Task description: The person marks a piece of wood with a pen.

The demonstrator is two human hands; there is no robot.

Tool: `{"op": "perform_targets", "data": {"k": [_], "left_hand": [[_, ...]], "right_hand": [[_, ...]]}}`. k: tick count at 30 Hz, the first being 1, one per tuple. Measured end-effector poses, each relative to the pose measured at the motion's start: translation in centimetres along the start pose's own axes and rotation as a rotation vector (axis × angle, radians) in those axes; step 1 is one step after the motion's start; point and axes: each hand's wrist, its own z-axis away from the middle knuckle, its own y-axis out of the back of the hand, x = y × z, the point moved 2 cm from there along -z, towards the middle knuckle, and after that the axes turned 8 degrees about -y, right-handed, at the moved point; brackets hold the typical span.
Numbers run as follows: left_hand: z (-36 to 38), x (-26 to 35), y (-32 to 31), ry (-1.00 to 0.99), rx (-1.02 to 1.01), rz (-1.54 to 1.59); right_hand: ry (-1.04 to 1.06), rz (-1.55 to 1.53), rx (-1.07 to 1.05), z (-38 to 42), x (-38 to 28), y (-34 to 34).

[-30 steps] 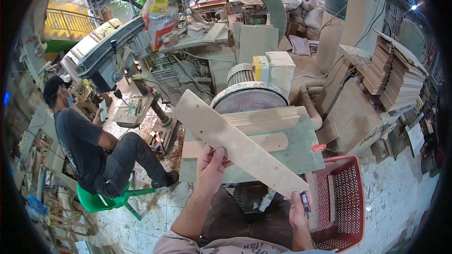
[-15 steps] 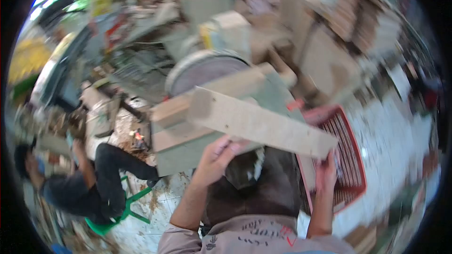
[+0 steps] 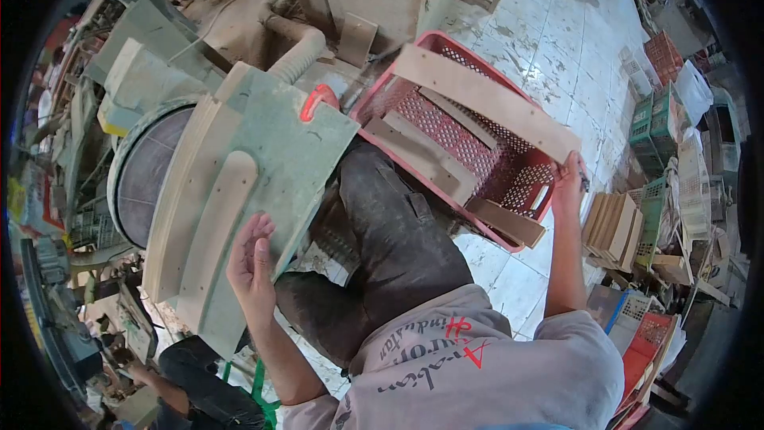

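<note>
My right hand grips one end of a long, flat wooden board, which slants over a red plastic crate. Inside the crate lie several narrower wooden strips, and a short brown piece rests across its near edge. My left hand holds nothing, its fingers extended above the green tabletop. Beside it on that top is a board with a rounded end. Farther left, a stack of curved wooden pieces lies along a round sanding disc.
A red clamp-like part sits at the tabletop's far corner. Stacked wood blocks and green crates stand at the right. A ribbed hose runs behind the table. Another person's dark-clothed leg shows at lower left.
My view has swung right toward the crate. The board has gone from both hands over the tabletop to above the crate, in my right hand only; my left hand has let go.
</note>
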Motion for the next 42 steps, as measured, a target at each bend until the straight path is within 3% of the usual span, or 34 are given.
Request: {"op": "perform_targets", "data": {"k": [6,7,13,18,20,23,26,28,29,34,37,42], "left_hand": [[-0.3,-2.1,-0.9,0.02,0.112,-0.099],[-0.4,-2.2,-1.1,0.022,0.11,-0.1],[-0.6,-1.4,-1.8,-0.025,0.098,-0.41],[-1.0,-0.7,-2.4,-0.131,0.065,-0.578],[-0.6,-1.3,-2.3,-0.163,0.067,-0.625],[-0.5,-1.2,-2.3,-0.11,0.073,-0.618],[-0.3,-1.4,-2.2,-0.139,0.085,-0.649],[-0.4,-1.4,-2.1,-0.155,0.066,-0.672],[-0.4,-1.4,-2.1,-0.178,0.051,-0.688],[-0.3,-1.6,-2.1,-0.18,0.074,-0.697],[-0.2,-1.8,-2.0,-0.185,0.076,-0.702],[0.2,-1.5,-1.5,-0.123,-0.009,-0.722]], "right_hand": [[-0.143,0.067,0.125,-6.6,11.4,5.0],[-0.175,0.088,0.235,-7.9,13.3,5.2],[-0.223,0.191,0.385,-13.8,21.1,4.0],[-0.219,0.131,0.413,-20.0,27.2,4.2],[-0.072,0.378,0.312,-24.7,32.6,7.7],[-0.159,0.222,0.363,-21.3,29.0,1.7],[-0.228,0.211,0.372,-22.6,30.1,2.0],[-0.126,0.304,0.335,-23.3,31.4,2.4],[-0.169,0.092,0.292,-23.4,32.1,3.0],[-0.144,0.238,0.213,-25.1,33.6,5.4],[-0.258,0.109,0.276,-25.2,32.7,5.2],[-0.347,0.257,0.507,-24.7,29.7,3.2]]}}
